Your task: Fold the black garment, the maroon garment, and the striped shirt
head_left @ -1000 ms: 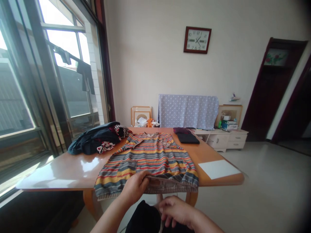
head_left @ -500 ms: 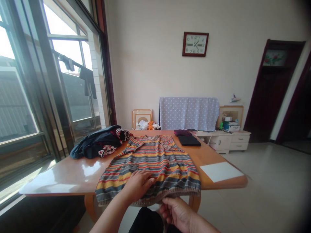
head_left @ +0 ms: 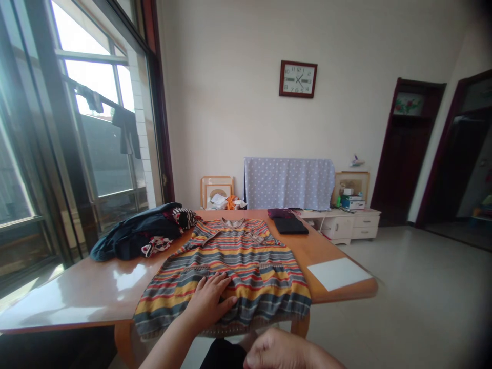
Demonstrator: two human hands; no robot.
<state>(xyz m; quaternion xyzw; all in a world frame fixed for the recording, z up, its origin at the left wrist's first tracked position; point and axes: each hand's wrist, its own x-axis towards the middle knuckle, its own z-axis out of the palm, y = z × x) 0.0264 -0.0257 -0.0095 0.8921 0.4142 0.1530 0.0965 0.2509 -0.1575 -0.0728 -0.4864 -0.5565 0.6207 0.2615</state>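
A striped short-sleeved top (head_left: 246, 256) in grey, yellow and red lies spread out on the table (head_left: 334, 256), its collar at the far side and its gathered hem over the near edge. My left hand (head_left: 209, 300) rests flat on the lower middle of the top, fingers spread. Just below the hem, in front of the table edge, my right hand (head_left: 279, 351) is closed with its fingers curled. What it holds, if anything, is hidden behind the fist.
A heap of dark clothes (head_left: 130, 236) lies on the table's left. Folded dark clothes (head_left: 290, 225) sit at the back right, and a white sheet (head_left: 338, 273) near the right corner. Beyond stand a cloth-covered object (head_left: 288, 182) and a white cabinet (head_left: 346, 228).
My right hand has come away from the hem, down and toward me, and its fingers are more curled. My left hand stays flat on the top. The view has turned slightly right.
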